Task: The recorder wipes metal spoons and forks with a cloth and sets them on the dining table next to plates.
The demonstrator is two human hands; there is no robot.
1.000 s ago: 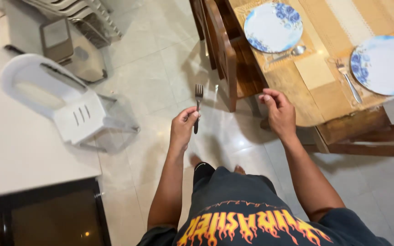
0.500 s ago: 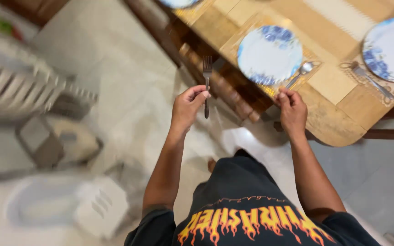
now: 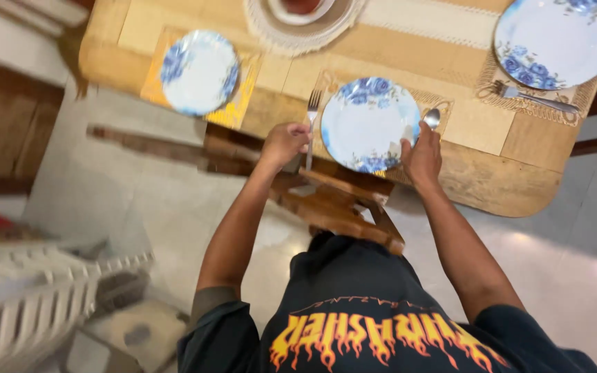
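Steel fork (image 3: 310, 124) pinched in closed left hand (image 3: 283, 144); right hand (image 3: 419, 153) touches plate (image 3: 367, 123).

warm indoor light, motion blur, floor glare

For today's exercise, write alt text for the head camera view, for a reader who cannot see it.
Seen from above, a person's left hand holds a fork beside a white plate with blue flowers on a wooden table, while the right hand touches a spoon on the plate's other side. A wooden chair stands below.
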